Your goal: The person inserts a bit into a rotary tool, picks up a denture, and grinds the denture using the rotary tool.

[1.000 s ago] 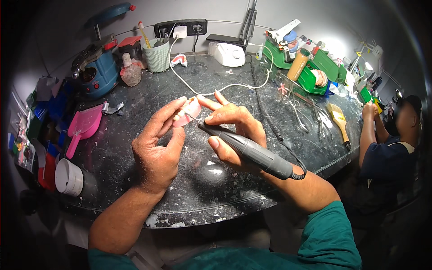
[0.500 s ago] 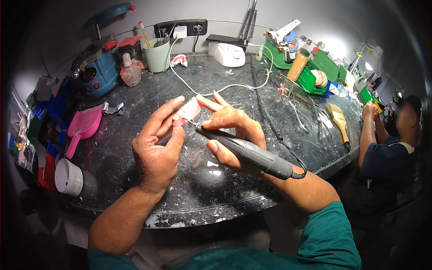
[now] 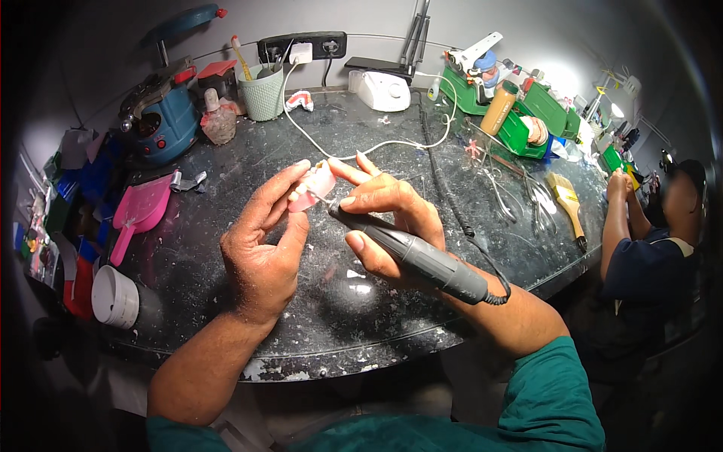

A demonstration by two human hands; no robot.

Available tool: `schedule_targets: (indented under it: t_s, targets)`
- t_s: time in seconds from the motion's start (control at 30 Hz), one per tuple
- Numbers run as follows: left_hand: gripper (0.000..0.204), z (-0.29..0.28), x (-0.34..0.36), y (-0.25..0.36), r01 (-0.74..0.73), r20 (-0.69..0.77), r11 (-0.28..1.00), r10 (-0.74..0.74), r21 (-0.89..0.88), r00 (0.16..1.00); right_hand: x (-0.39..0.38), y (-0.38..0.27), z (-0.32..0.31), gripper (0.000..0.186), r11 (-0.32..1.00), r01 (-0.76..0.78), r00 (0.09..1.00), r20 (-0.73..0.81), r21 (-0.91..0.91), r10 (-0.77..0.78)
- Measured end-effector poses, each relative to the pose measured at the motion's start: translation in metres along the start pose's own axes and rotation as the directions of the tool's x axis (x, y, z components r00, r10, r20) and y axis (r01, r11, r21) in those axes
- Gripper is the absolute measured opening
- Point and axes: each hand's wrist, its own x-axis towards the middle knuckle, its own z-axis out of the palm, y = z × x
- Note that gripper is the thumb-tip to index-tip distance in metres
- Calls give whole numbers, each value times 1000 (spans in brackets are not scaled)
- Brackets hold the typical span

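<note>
Over the middle of the dark bench, my left hand (image 3: 263,245) pinches a pink denture (image 3: 320,183) with white teeth between thumb and fingers. Dust covers that hand's skin. My right hand (image 3: 395,207) is wrapped round a dark grey rotary handpiece (image 3: 407,255), its coiled cord trailing from the back end. A thin metal bur at its tip meets the pink base, though whether it touches cannot be made out. The index finger of my right hand rests by the denture's far right edge.
Left stand a blue machine (image 3: 162,124), a pink dustpan (image 3: 143,207) and a white tub (image 3: 117,297). Behind are a cup of tools (image 3: 261,96) and a white control box (image 3: 384,92). Pliers (image 3: 501,192), a brush (image 3: 566,200) and green bins (image 3: 523,135) lie right. Another person (image 3: 655,248) sits there.
The denture has turned slightly in my left fingers, showing more of its teeth. The handpiece has shifted a little, its back end slightly lower.
</note>
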Motion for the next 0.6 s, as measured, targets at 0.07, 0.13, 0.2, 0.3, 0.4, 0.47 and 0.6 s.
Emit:
schedule_targets:
  t_s: [0.07,0.13,0.2,0.3,0.4,0.47,0.6]
  targets:
    - [39,0,0,0,8,-4,1000,-8,-1,1000,0,0,0,36,1000,20,999,42,-11,-19]
    - [38,-1,-1,0,-29,9,999,29,21,1000,0,0,4,36,1000,-17,999,-39,22,17]
    - [38,-1,0,0,-20,6,1000,20,18,1000,-1,0,1,35,1000,-5,1000,-16,22,5]
    - [37,-1,-1,-1,-27,6,999,27,23,1000,-1,1,2,34,1000,-3,1000,-9,31,4]
    - [37,-1,-1,0,-31,7,999,30,33,1000,-1,1,2,34,999,-6,1000,-16,42,7]
    - [37,0,0,0,-18,3,999,18,36,1000,-1,1,1,33,999,2,1000,-6,42,-2]
    - [38,-1,-1,1,-57,13,996,56,65,998,-1,1,2,33,999,-5,1000,-17,53,6]
